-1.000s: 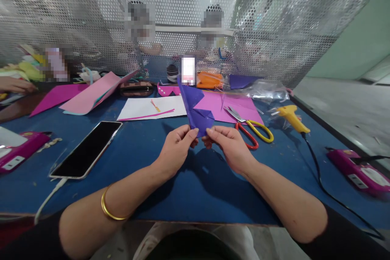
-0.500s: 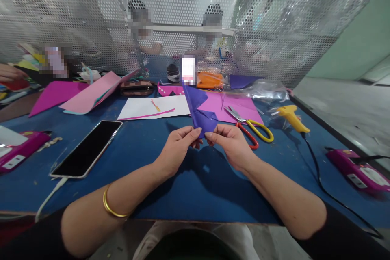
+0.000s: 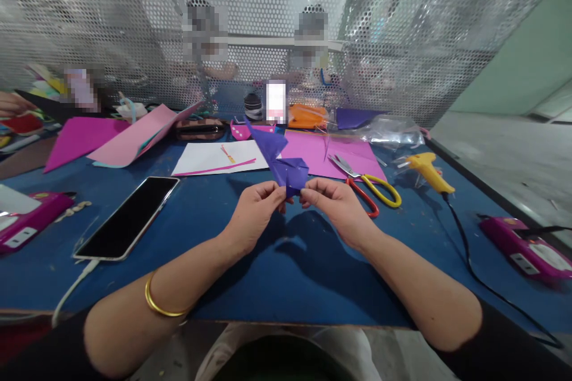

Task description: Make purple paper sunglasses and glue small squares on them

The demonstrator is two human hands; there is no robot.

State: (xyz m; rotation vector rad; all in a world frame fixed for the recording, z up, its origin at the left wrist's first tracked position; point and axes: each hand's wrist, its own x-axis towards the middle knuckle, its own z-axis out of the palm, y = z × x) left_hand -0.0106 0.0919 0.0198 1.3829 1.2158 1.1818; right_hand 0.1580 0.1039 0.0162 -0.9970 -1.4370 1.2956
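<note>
A folded piece of purple paper (image 3: pixel 292 172) is held up in front of me, above the blue table, its pointed upper part leaning left. My left hand (image 3: pixel 259 211) pinches its lower left edge between thumb and fingers. At the lower right edge, my right hand (image 3: pixel 335 208) pinches it the same way. Just beyond my right hand lie scissors (image 3: pixel 382 190) with one red and one yellow handle, blades partly over a sheet of pink-purple paper (image 3: pixel 322 152). Behind the purple piece is a white sheet (image 3: pixel 201 158) bearing a thin magenta strip.
A phone (image 3: pixel 127 220) with a charging cable lies left. To the right are a yellow glue gun (image 3: pixel 429 169) with a black cord and a magenta power strip (image 3: pixel 527 247). Coloured sheets (image 3: pixel 134 137) lie back left. A perforated metal panel (image 3: pixel 268 12) rises behind; another person's hand (image 3: pixel 13 104) shows far left.
The purple paper has tilted further left, its top tip swinging left and its lower part opening wider. Both hands still pinch it, a little higher than before.
</note>
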